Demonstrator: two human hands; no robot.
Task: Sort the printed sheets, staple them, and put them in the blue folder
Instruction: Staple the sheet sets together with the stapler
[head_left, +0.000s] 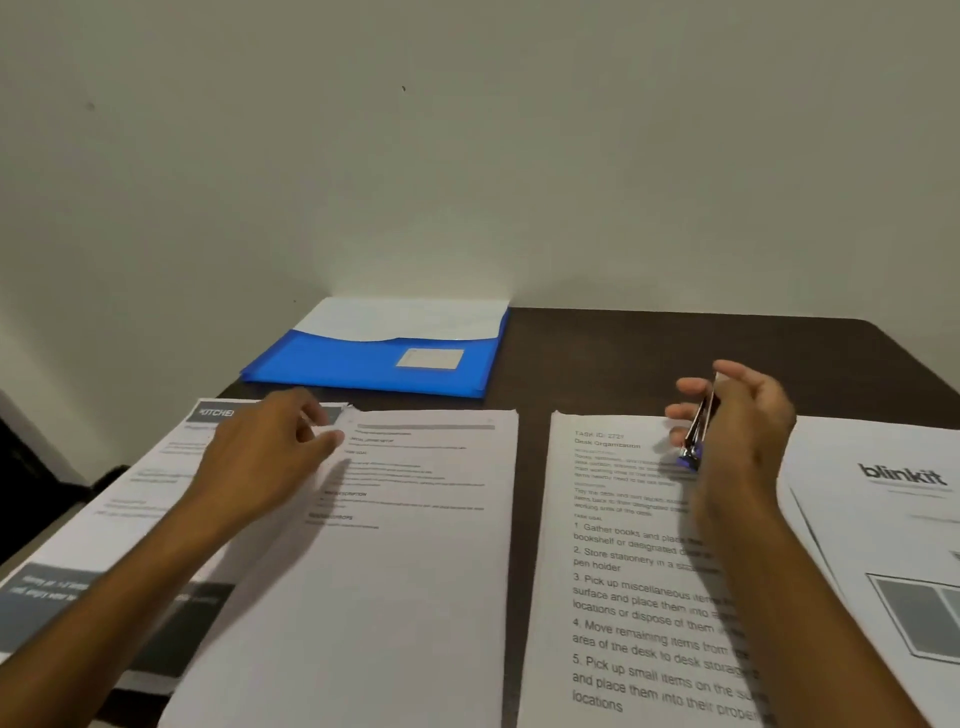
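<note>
Several piles of printed sheets lie side by side on a dark table (675, 343). My left hand (265, 457) rests with loose fingers at the top left corner of the middle pile (415, 545), over a "Kitchen" sheet (156, 499) further left. My right hand (737, 426) grips a small blue and silver stapler (698, 434) above the top of the "Desk Organization" pile (623, 571). A "blinkit" sheet (893, 499) lies at the far right. The blue folder (363, 369) lies at the back, white paper showing in its pocket.
A plain wall stands close behind the table. The table's left edge runs diagonally at the lower left, with dark floor or furniture beyond it. Bare dark tabletop shows behind the right-hand piles.
</note>
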